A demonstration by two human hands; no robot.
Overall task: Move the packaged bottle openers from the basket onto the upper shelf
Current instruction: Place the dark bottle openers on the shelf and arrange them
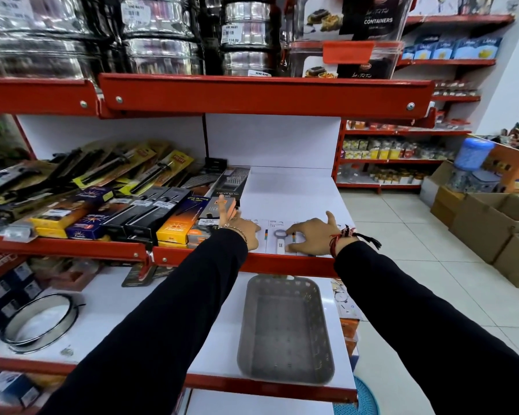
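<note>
A: What is biggest here?
B: The red-edged shelves; the upper shelf [294, 193] has a white deck, bare on its right half; boxed and carded kitchen tools [108, 202] crowd its left half.

A: And below it?
B: A grey basket [285, 327] sits on the lower shelf [126, 313], between the two black sleeves; I see nothing lying in it; a metal ring [39, 322] lies well to its left.

A: Where are the openers?
B: On the upper shelf, at the front edge; white cards lie flat side by side; one opener [280, 238] shows clearly between the hands, white handle toward the edge.

A: The left hand?
B: The left hand [240, 230] rests on the cards left of that opener; fingers spread, one pointing up against a dark box; it grips nothing.

A: The right hand?
B: The right hand [310, 236] lies palm down on the cards; fingers splayed, tips touching the card just beside the opener, thumb raised; pressing, not clasping.
</note>
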